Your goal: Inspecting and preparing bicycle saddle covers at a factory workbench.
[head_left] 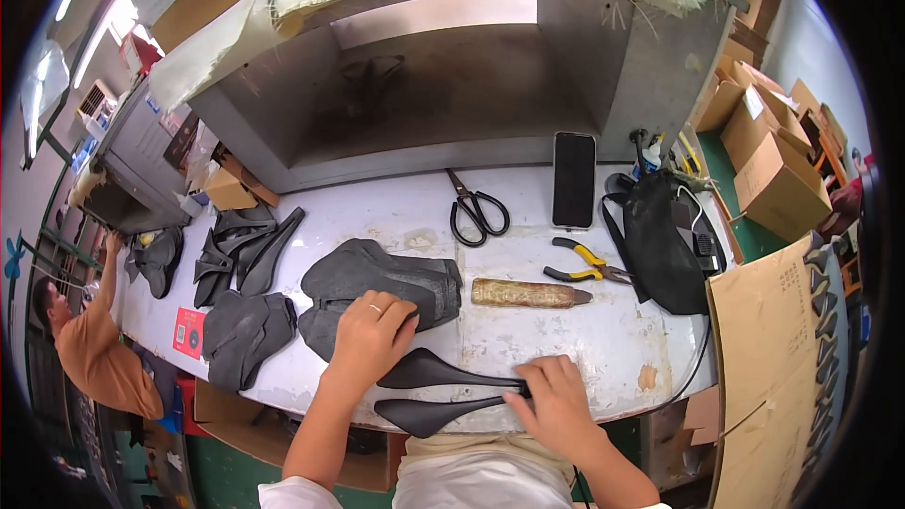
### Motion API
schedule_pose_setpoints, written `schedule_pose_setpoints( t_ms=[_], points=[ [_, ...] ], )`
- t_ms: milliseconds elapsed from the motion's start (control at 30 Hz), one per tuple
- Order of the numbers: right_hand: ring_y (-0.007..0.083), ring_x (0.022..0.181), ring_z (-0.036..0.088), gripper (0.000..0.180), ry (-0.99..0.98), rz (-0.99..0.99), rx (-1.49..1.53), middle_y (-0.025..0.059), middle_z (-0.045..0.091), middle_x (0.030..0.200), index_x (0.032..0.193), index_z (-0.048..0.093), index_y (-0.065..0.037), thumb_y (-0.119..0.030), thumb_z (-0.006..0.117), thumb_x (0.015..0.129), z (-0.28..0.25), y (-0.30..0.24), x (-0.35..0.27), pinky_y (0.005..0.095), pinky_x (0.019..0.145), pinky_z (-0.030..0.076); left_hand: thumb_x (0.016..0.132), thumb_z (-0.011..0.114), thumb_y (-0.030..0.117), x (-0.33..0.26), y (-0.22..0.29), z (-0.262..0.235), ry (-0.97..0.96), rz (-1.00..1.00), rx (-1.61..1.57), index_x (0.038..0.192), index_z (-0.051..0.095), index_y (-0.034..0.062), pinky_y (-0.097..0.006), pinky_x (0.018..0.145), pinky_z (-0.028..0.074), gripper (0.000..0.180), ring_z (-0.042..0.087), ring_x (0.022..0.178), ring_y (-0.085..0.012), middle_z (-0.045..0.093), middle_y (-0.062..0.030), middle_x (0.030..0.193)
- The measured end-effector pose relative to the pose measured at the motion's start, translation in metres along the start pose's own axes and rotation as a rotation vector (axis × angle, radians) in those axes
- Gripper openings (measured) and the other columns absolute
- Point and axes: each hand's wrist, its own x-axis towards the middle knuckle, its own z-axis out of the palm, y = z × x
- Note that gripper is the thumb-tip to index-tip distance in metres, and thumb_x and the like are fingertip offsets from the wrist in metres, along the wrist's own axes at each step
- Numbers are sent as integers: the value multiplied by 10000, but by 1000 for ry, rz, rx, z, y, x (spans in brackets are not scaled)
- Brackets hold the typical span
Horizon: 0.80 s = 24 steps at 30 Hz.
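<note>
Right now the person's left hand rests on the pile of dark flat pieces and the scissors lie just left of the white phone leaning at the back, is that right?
Nearly. The phone is black, not white, as the head view shows. The rest holds: the left hand rests on the pile of dark flat pieces, and the scissors lie just left of the phone.

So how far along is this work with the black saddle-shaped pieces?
Hard to say what is finished. In hand: the right hand grips the narrow ends of two black saddle shells at the table edge, while the left hand presses on a stack of dark covers. More dark pieces lie untouched further left.
</note>
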Motion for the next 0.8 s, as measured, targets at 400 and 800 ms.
schedule_pose_setpoints(
  t_ms=[400,800],
  points=[
    [325,871,563,238,-295,4,116,129,592,869,906,616,-14,-175,737,778,-40,25,23,399,779,466,723,754,74,-22,-17,7,-34,51,38,897,660,42,-373,681,434,200,565,768,-252,604,-67,845],
    [263,966,561,360,-255,-547,-90,97,619,1136,1005,641,-46,-263,754,742,52,-37,96,363,814,473,770,693,39,-16,-19,17,-61,8,74,854,587,64,-384,687,401,138,544,762,-268,575,-67,821]
  ],
)
